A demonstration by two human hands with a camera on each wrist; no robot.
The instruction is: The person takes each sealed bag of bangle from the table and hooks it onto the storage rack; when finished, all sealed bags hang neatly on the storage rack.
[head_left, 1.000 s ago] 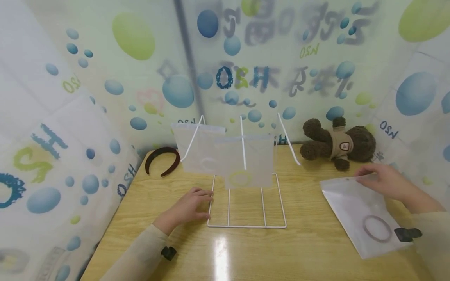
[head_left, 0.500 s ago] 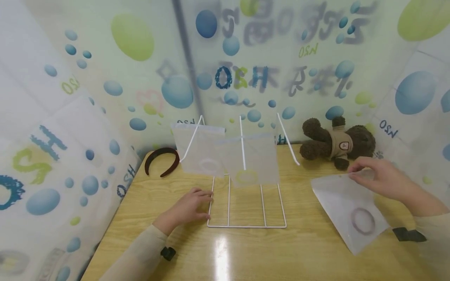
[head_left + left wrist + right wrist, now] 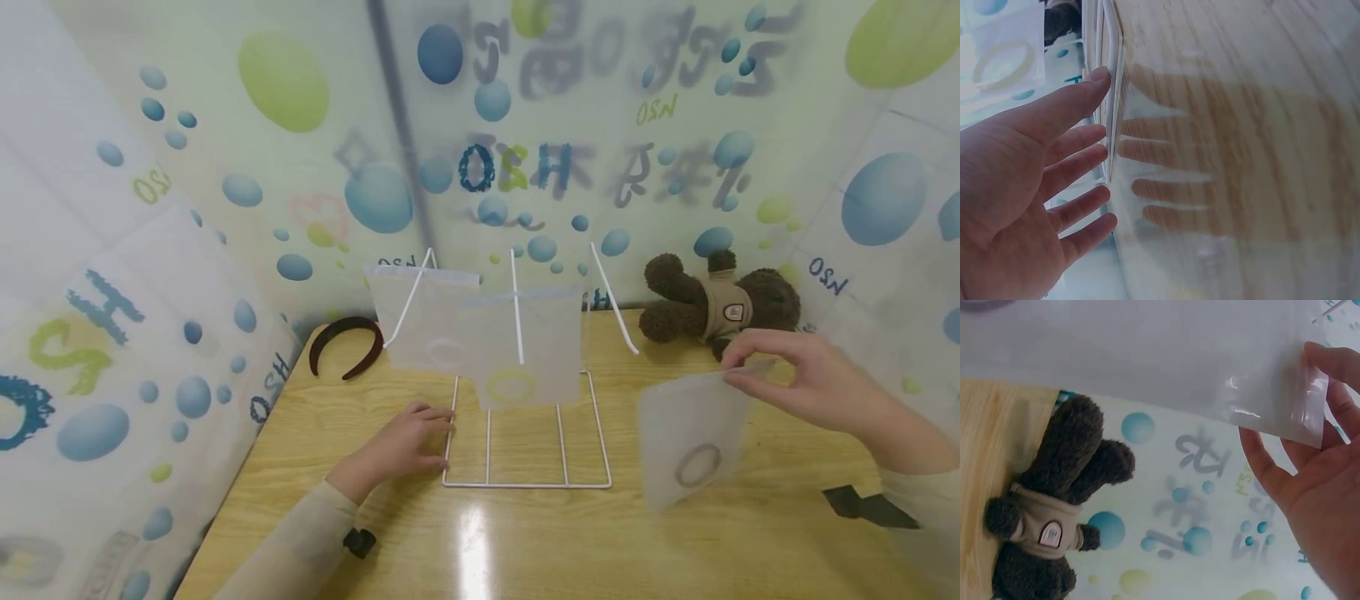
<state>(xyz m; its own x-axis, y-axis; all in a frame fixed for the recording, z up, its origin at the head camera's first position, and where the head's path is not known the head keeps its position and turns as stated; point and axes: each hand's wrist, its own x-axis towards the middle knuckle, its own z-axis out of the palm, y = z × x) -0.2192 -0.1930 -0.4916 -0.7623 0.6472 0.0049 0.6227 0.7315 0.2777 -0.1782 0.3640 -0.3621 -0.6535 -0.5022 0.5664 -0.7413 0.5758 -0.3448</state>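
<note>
In the head view my right hand [image 3: 817, 387] pinches the top edge of a translucent plastic bag [image 3: 675, 417] between thumb and fingers. A brownish-purple ring [image 3: 680, 469] shows inside it, low down. The right wrist view has the bag [image 3: 1147, 356] stretched across its top, its corner at the fingertips. My left hand [image 3: 393, 442] rests at the left side of a white wire rack [image 3: 525, 484], fingers extended and thumb at its base bar. Two similar bags hang on the rack's hooks: a left bag [image 3: 420, 321] and a middle bag [image 3: 525, 342] with a yellow ring.
A dark brown headband [image 3: 317, 342] lies on the wooden table [image 3: 360, 525], back left. At the back right lies a brown teddy bear [image 3: 727, 308] in a beige top, partly behind the right hand. The rack's right hook [image 3: 615, 300] carries no bag. Printed curtains enclose the table.
My right hand has moved left with the bag, which has swung from lying slanted near the table to hanging more upright. The middle bag sways slightly. The left hand stays put.
</note>
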